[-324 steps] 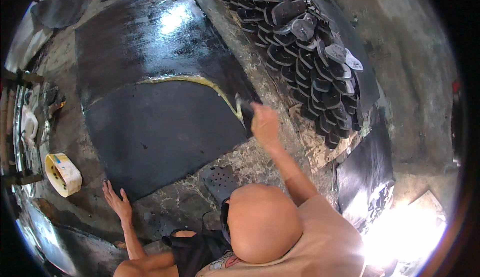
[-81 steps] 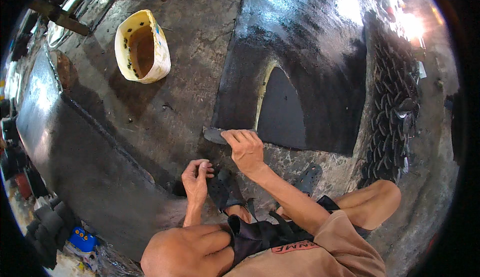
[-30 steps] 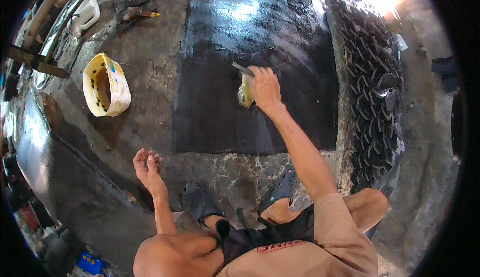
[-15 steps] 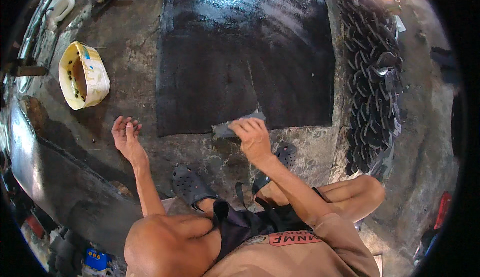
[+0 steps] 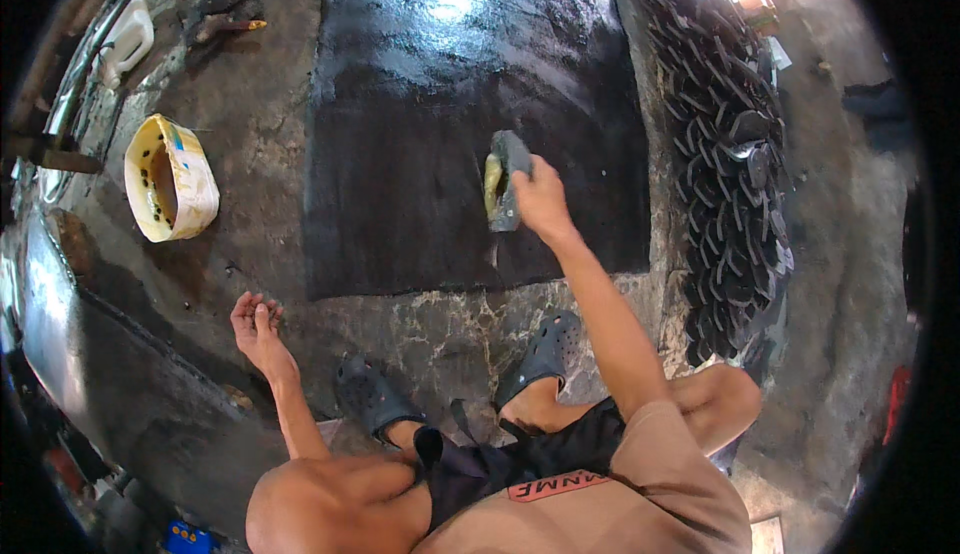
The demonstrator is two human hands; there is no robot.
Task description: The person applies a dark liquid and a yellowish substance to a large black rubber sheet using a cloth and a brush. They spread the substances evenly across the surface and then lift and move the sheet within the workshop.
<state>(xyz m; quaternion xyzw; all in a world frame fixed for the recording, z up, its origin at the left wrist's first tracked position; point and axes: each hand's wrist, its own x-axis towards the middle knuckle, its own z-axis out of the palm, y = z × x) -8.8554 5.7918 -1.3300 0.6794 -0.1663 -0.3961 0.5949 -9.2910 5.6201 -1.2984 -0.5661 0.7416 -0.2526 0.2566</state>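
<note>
I squat on a stained concrete floor in front of a large black rubber sheet (image 5: 420,134), wet and glossy at its far end. My right hand (image 5: 540,199) reaches forward over the sheet and grips a dark flat scraper (image 5: 503,189) smeared with yellow glue, its blade resting on the rubber. My left hand (image 5: 258,322) rests on the bare floor to my left, fingers slightly curled, holding nothing. A round yellow-stained glue tub (image 5: 170,178) stands on the floor left of the sheet.
A long heap of black cut-out sole pieces (image 5: 730,154) runs down the right side. A white jug (image 5: 128,42) and tools lie far left. Another dark sheet (image 5: 120,374) lies at lower left. My dark clogs (image 5: 545,349) stand at the sheet's near edge.
My right hand moved forward from the sheet's near edge to its middle with the scraper. My left hand shifted right along the floor. The view swung a little.
</note>
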